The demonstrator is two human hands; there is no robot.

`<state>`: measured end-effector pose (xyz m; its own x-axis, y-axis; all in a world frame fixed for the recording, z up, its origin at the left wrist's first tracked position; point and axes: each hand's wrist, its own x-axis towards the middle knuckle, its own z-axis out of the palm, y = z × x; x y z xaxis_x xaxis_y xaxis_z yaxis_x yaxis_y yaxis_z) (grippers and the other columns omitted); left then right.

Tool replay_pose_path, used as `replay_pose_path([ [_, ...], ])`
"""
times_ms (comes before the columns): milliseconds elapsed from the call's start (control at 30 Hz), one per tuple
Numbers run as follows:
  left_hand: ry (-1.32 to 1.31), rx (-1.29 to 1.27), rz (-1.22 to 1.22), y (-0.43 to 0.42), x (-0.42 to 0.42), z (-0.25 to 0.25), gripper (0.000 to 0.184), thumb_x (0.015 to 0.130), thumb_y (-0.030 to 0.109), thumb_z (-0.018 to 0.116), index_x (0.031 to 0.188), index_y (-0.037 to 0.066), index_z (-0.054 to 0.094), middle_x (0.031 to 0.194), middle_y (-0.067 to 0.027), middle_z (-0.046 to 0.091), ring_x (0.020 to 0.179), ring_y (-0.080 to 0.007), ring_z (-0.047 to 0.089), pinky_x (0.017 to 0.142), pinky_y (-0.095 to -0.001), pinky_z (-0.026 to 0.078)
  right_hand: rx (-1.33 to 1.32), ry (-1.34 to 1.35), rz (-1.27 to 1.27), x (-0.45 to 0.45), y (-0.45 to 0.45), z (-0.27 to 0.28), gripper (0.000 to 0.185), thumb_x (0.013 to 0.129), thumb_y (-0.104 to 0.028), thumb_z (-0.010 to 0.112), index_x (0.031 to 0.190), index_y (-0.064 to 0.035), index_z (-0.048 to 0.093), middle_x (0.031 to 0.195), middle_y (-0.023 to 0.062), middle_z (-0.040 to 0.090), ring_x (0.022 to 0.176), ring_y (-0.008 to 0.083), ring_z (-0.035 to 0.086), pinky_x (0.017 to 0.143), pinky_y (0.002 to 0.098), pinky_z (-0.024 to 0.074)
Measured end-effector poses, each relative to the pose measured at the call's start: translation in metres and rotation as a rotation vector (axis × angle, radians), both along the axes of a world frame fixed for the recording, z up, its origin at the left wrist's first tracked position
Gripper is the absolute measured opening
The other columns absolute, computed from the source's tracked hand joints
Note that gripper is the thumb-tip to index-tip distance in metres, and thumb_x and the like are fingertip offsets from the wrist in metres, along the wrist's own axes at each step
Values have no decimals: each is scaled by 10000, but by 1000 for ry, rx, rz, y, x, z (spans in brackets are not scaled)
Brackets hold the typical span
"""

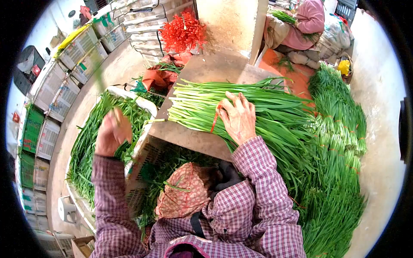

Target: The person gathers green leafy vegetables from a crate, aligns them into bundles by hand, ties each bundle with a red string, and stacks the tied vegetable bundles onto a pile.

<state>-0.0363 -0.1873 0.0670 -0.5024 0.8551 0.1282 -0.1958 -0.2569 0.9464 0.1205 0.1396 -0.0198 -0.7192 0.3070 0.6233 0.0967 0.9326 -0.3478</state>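
Note:
A broad bunch of garlic chives (198, 103) lies on a brown board (189, 134), pale stem ends to the left. My right hand (238, 117) bears down on the bunch with bent fingers, gripping it from above. Beside its thumb a red tie (214, 122) crosses the stems. Raised over a white crate (146, 104) of loose green leaves (86, 159), my left hand (112, 133) is smeared by motion, its fingers curled. A blurred green chive leaf (98, 75) sticks up from it.
Tied chive bundles (333, 172) are stacked along the right wall. Red ties (183, 33) hang in a cluster behind the board. Stacked crates (47, 99) line the left side, with a white stool (66, 210) nearby. Another person in pink (307, 21) sits at back right.

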Motion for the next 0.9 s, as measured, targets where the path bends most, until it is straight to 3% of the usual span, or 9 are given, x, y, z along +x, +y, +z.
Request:
replay_pose_path([
  [100,863,-731,-279,-14,25,22,238,891,209,603,988,-1,660,987,-137,681,922,-240,658,794,-375,516,-1,11,-1,1,0,0,139,862,-245,603,973,-167,635,1251,95,562,1208,392,460,949,507,351],
  [133,1166,-786,-314,-10,26,25,361,841,206,675,1145,17,627,1114,-134,648,1105,-309,586,942,-428,449,1,12,2,0,0,0,137,860,-245,604,969,-168,636,1251,95,562,1206,393,462,951,510,351],
  [233,1650,-773,51,41,52,59,342,840,188,667,1133,15,636,1136,-168,627,1136,-328,557,962,-440,424,-4,-17,-3,1,0,1,136,856,-239,608,969,-169,636,1250,92,563,1209,389,461,959,512,351],
  [367,1498,-434,247,148,24,54,297,887,163,588,1130,-6,616,1140,-181,620,1086,-337,580,915,-406,446,11,25,-5,1,0,-3,139,847,-232,619,971,-171,634,1250,89,563,1212,387,461,964,512,352],
  [433,1438,-384,264,213,-17,18,263,908,199,524,1050,4,629,1065,-186,632,979,-332,624,762,-436,495,17,-4,-16,2,-1,0,140,840,-231,629,966,-170,631,1248,90,563,1212,387,463,961,511,355],
  [533,1605,-633,173,274,-62,-42,322,932,286,438,994,35,631,1000,-200,648,940,-377,627,745,-482,500,6,6,-10,4,-2,1,137,829,-231,635,953,-174,631,1242,90,565,1211,398,465,959,518,359],
  [633,1473,-762,65,294,-84,-96,387,932,370,371,1054,105,625,1018,-210,646,979,-417,607,866,-577,431,-9,9,-6,5,-5,4,124,827,-237,640,936,-177,634,1240,89,565,1214,399,462,963,520,358],
  [700,1822,-691,56,290,-72,-96,214,921,201,436,992,58,579,781,-146,614,774,-312,650,630,-424,516,-16,7,-9,5,-6,4,115,828,-245,643,921,-177,633,1239,86,563,1216,397,461,971,522,356],
  [900,1864,-626,125,264,-37,-83,224,924,212,427,921,85,610,846,-115,647,759,-310,665,626,-495,515,-21,35,-4,10,-10,9,102,785,-173,666,884,-156,646,1221,74,571,1198,348,476,960,494,366],
])
